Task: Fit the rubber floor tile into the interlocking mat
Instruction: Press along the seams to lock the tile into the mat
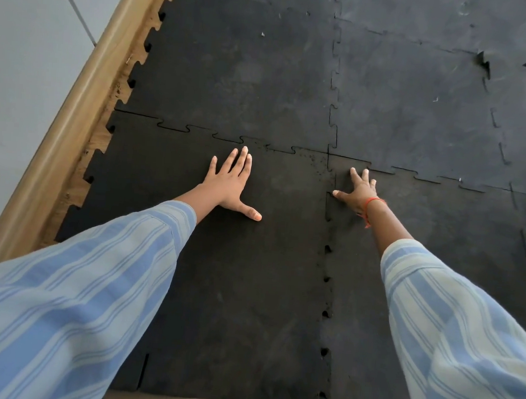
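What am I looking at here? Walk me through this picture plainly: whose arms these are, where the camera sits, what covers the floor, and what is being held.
There is no machine here. The single picture comes from a camera worn on a person's head, looking forward and down, so the two arms in striped blue sleeves are the wearer's own.

The floor is covered with black rubber tiles whose edges lock together like puzzle pieces. The left hand lies flat, fingers spread, on the rubber floor tile nearest the camera. The right hand, with a red thread at the wrist, presses near the seam between that tile and its right neighbour in the interlocking mat. Small gaps show along that seam, so it looks not fully seated.

Nothing is held; both hands are open and pressing down. A wooden baseboard runs along the left.
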